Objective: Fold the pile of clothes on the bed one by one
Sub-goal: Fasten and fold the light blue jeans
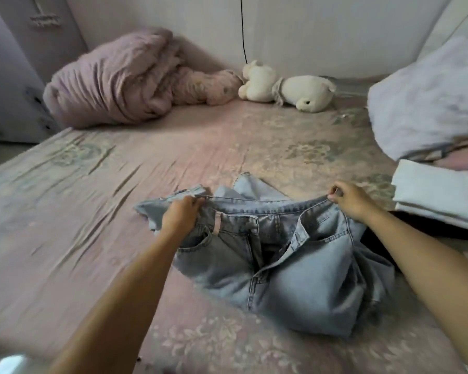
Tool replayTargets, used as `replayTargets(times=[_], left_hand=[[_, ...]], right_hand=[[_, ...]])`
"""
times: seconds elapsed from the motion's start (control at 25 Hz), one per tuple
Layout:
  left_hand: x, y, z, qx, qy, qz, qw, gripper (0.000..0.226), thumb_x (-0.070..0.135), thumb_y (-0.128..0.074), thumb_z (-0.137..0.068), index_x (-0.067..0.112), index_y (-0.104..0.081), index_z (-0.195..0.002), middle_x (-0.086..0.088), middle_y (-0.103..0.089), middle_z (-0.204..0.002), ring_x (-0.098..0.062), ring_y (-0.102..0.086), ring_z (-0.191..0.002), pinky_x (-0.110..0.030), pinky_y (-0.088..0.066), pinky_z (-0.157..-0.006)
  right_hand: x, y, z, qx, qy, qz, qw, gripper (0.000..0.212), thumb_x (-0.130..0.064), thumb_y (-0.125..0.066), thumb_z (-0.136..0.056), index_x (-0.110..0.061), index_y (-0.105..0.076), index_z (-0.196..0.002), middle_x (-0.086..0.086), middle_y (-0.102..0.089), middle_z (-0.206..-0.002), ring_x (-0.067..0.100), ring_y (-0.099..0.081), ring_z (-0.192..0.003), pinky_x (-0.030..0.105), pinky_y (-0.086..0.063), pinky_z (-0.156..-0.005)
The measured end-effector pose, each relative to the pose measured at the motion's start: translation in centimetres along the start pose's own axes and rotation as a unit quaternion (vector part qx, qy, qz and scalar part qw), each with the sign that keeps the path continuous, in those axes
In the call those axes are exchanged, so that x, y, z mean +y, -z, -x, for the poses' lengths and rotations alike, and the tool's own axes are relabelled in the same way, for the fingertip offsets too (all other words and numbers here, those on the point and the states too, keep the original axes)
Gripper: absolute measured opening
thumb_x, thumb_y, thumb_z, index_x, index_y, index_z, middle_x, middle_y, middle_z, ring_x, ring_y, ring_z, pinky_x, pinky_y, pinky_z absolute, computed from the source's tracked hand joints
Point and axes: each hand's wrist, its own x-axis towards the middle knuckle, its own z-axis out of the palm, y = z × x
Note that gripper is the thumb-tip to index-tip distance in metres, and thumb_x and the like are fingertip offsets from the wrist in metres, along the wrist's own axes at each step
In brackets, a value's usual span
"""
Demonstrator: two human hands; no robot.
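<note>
- Both forearms reach up from the bottom edge.
- Left hand [180,215] grips the light-blue jeans [289,271] by the waistband at centre frame.
- Right hand [349,199] pinches the waistband's other end.
- Jeans lie crumpled on the pink bed [65,211], fly open.
- White plush toy [287,89] rests at upper centre.
</note>
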Motion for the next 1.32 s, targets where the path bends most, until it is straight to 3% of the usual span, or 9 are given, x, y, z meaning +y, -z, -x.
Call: replayTargets(times=[0.12,0.24,0.44,0.6,0.68,0.76,0.88,1.08,1.32], left_hand=[[-0.2,-2.7,-0.9,0.105,-0.016,-0.009,0.994,0.039,0.038,-0.040,-0.100,0.001,-0.050,-0.096,-0.023,-0.064,-0.091,-0.042,-0.062,-0.084,-0.039,-0.036,-0.057],[0.6,-4.3,-3.2,0.058,0.015,-0.017,0.998,0.037,0.036,-0.038,-0.101,0.002,-0.046,-0.110,-0.023,-0.061,-0.107,-0.041,-0.059,-0.094,-0.041,-0.036,-0.063],[1.8,-7.3,2.2,0.073,-0.204,-0.032,0.976,0.058,0.039,-0.030,-0.095,-0.001,-0.048,-0.133,-0.022,-0.050,-0.134,-0.040,-0.046,-0.123,-0.052,-0.036,-0.104],[2.5,-9.3,9.7,-0.064,-0.317,-0.110,0.940,0.058,0.034,-0.035,-0.095,-0.004,-0.041,-0.139,-0.020,-0.037,-0.147,-0.034,-0.032,-0.138,-0.042,-0.014,-0.113],[2.5,-9.8,11.7,-0.098,-0.289,-0.129,0.943,0.055,0.026,-0.044,-0.095,-0.003,-0.036,-0.142,-0.018,-0.029,-0.152,-0.032,-0.024,-0.142,-0.040,-0.007,-0.114],[2.4,-10.3,13.4,-0.102,-0.281,-0.127,0.946,0.053,0.020,-0.056,-0.083,-0.001,-0.052,-0.132,-0.018,-0.047,-0.141,-0.035,-0.042,-0.133,-0.047,-0.026,-0.109],[2.8,-10.7,15.3,-0.159,-0.281,-0.142,0.936,0.059,0.020,-0.034,-0.076,0.001,-0.059,-0.127,-0.017,-0.055,-0.134,-0.035,-0.051,-0.125,-0.053,-0.043,-0.095],[3.6,-10.4,15.5,-0.231,-0.261,-0.187,0.918,0.063,0.020,-0.020,-0.097,0.010,0.014,-0.149,-0.012,0.019,-0.157,-0.030,0.016,-0.144,-0.047,0.002,-0.116],[3.7,-9.6,15.3,-0.298,-0.277,-0.223,0.886,0.063,0.027,-0.024,-0.101,0.026,0.017,-0.149,-0.016,0.028,-0.153,-0.032,0.024,-0.142,-0.049,0.002,-0.117]], right_hand=[[1.5,-2.6,-1.4,0.077,0.057,0.147,0.984,0.013,-0.009,-0.050,-0.095,-0.014,-0.055,-0.106,0.017,-0.059,-0.100,0.035,-0.057,-0.082,0.039,-0.041,-0.060],[1.9,-4.2,-2.5,0.092,0.062,0.262,0.959,0.042,-0.001,-0.052,-0.089,-0.015,-0.051,-0.129,0.021,-0.049,-0.123,0.040,-0.052,-0.103,0.041,-0.042,-0.077],[-3.2,-8.7,3.2,0.098,0.312,0.131,0.936,0.027,-0.004,-0.065,-0.078,-0.008,-0.071,-0.104,0.018,-0.065,-0.114,0.041,-0.060,-0.104,0.050,-0.047,-0.087],[-5.1,-12.6,9.0,-0.023,0.442,0.263,0.857,0.033,-0.021,-0.078,-0.068,-0.023,-0.073,-0.100,0.004,-0.067,-0.117,0.030,-0.057,-0.118,0.060,-0.041,-0.094],[-4.8,-12.8,9.2,-0.011,0.440,0.338,0.832,0.030,-0.020,-0.082,-0.060,-0.025,-0.073,-0.088,0.001,-0.069,-0.099,0.028,-0.060,-0.110,0.061,-0.037,-0.099],[-4.1,-12.5,9.7,0.049,0.455,0.354,0.816,0.012,-0.014,-0.070,-0.070,-0.022,-0.070,-0.079,-0.001,-0.065,-0.081,0.026,-0.062,-0.096,0.053,-0.034,-0.102],[-2.2,-13.1,12.6,0.094,0.439,0.328,0.831,0.025,-0.011,-0.047,-0.085,-0.020,-0.069,-0.089,0.000,-0.065,-0.084,0.024,-0.061,-0.082,0.040,-0.038,-0.085],[-2.3,-14.4,14.3,0.074,0.324,0.230,0.915,0.029,-0.022,-0.046,-0.082,-0.017,-0.074,-0.089,0.002,-0.068,-0.086,0.026,-0.064,-0.079,0.034,-0.044,-0.072],[-6.7,-13.4,11.4,-0.133,0.198,0.277,0.931,0.024,-0.032,-0.052,-0.094,-0.024,-0.069,-0.110,0.005,-0.062,-0.102,0.028,-0.056,-0.103,0.037,-0.035,-0.088]])
